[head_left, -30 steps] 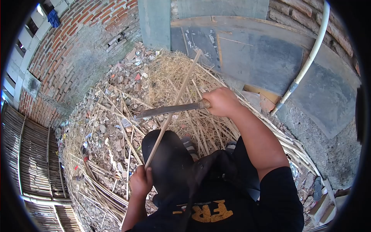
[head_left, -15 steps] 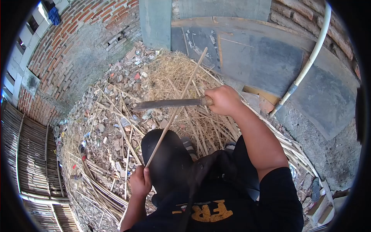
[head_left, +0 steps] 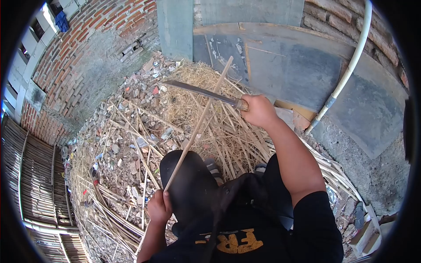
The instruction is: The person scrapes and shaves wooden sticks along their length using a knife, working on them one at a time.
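My left hand (head_left: pixel 159 207) is closed around the lower end of a long bamboo strip (head_left: pixel 193 138), which slants up and away across my knee. In my right hand (head_left: pixel 258 110) is the handle of a machete (head_left: pixel 199 91), its long dark blade pointing left. The blade crosses the strip near its upper part; whether it touches the strip or passes just above it, I cannot tell. Below lie dry shavings (head_left: pixel 193 81) and a scatter of split bamboo strips (head_left: pixel 230 144) around my feet.
Rubble (head_left: pixel 118 147) covers the ground to the left, with more long strips (head_left: pixel 112 219) nearby. Grey panels (head_left: pixel 307 65) lean on the wall ahead, beside a white pipe (head_left: pixel 351 70). A brick wall (head_left: pixel 83 65) and a bamboo screen (head_left: pixel 37 171) stand at the left.
The machete has moved up along the strip, away from me, and its blade tip has tilted upward. My left hand keeps the strip in nearly the same place.
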Demonstrator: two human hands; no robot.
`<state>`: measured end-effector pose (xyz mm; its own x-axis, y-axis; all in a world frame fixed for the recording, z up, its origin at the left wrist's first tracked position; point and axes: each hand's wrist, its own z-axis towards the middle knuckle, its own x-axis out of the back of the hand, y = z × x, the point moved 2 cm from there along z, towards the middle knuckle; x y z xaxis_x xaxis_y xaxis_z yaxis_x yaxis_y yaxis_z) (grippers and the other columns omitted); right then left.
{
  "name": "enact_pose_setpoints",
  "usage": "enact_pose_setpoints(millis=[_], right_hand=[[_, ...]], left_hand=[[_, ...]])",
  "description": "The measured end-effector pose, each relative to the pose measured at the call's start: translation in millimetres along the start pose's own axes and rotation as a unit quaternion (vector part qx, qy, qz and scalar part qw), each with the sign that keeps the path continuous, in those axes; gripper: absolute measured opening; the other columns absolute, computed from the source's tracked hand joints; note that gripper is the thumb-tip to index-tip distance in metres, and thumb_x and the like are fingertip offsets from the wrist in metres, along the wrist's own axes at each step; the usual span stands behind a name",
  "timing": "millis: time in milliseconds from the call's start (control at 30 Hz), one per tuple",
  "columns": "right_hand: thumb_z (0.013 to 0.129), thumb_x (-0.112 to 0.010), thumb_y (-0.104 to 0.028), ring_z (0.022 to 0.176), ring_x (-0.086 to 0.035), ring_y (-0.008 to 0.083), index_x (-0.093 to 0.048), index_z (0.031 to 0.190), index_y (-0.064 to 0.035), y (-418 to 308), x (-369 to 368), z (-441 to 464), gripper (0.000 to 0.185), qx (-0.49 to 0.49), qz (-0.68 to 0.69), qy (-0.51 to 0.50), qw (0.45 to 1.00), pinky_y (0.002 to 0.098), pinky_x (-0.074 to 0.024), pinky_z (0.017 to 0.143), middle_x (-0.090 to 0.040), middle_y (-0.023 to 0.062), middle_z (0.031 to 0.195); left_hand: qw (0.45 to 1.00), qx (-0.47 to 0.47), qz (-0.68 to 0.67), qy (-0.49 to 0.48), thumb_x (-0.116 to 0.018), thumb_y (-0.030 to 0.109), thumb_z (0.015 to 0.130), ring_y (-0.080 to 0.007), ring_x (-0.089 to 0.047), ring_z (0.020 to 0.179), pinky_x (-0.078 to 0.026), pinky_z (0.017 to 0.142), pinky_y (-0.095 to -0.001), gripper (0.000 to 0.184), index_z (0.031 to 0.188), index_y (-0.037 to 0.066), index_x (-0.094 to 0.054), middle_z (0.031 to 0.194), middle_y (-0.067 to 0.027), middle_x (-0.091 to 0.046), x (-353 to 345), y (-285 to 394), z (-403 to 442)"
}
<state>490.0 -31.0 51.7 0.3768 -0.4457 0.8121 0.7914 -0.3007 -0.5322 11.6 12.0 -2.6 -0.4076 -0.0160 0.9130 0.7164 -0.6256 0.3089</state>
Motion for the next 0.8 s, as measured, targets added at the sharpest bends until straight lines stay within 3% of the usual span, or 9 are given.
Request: enact_pose_setpoints(millis=[233,333,367,500,600,800], right_hand=[[0.077,-0.071,-0.014,0.082,-0.071,0.0387,-0.071,0.093,-0.0125,-23,-8,-9,0.016,0.216,-0.122,-0.038,0.968,0.0517,-0.057,0.076,-0.071,0.014,0.079],[0.079,-0.071,-0.015,0.083,-0.072,0.0392,-0.072,0.095,-0.0114,-1,-7,6,0.017,0.026,-0.044,-0.029,0.998,0.0513,-0.0575,0.076,-0.073,0.0148,0.082],[0.081,-0.072,-0.019,0.087,-0.073,0.04,-0.074,0.103,-0.0105,12,-7,11,0.024,-0.025,-0.013,0.029,0.999,0.0503,-0.0584,0.079,-0.075,0.0167,0.087],[0.082,-0.074,-0.023,0.092,-0.073,0.0402,-0.075,0.119,-0.0114,30,1,12,0.039,-0.066,0.015,0.086,0.994,0.0487,-0.0591,0.084,-0.077,0.0192,0.094],[0.08,-0.074,-0.021,0.09,-0.073,0.0397,-0.075,0.111,-0.0104,15,12,3,0.034,-0.055,0.008,0.061,0.997,0.0495,-0.0588,0.082,-0.076,0.0183,0.09],[0.075,-0.073,-0.016,0.085,-0.072,0.0385,-0.071,0.096,-0.01,-18,2,-8,0.022,0.166,-0.09,-0.04,0.981,0.0514,-0.0569,0.077,-0.072,0.0157,0.083]], left_hand=[[1.0,0.008,-0.015,-0.007,-0.05,0.028,0.109,-0.0478,-0.063,0.063,-0.048,0.057,-0.0572,0.033,0.089,0.004,-0.059,0.07,-0.0232,-0.062,6,2,6],[1.0,0.015,0.018,-0.012,-0.05,0.03,0.109,-0.0474,-0.064,0.064,-0.048,0.057,-0.0571,0.034,0.089,0.005,-0.06,0.07,-0.0228,-0.063,2,-7,2],[1.0,0.012,0.022,-0.004,-0.05,0.03,0.109,-0.0472,-0.064,0.064,-0.048,0.057,-0.057,0.034,0.089,0.005,-0.06,0.07,-0.0226,-0.063,0,-8,2],[1.0,-0.002,0.022,0.005,-0.051,0.028,0.109,-0.0464,-0.063,0.062,-0.048,0.057,-0.0563,0.032,0.089,0.005,-0.059,0.07,-0.0217,-0.063,-1,-12,3],[1.0,0.001,-0.004,0.001,-0.052,0.026,0.109,-0.0465,-0.063,0.062,-0.048,0.056,-0.0553,0.031,0.088,0.004,-0.059,0.069,-0.0216,-0.062,-1,-8,3],[1.0,0.003,-0.007,0.007,-0.054,0.026,0.108,-0.0466,-0.063,0.063,-0.048,0.056,-0.0554,0.031,0.087,0.004,-0.061,0.071,-0.0217,-0.063,1,-2,3]])
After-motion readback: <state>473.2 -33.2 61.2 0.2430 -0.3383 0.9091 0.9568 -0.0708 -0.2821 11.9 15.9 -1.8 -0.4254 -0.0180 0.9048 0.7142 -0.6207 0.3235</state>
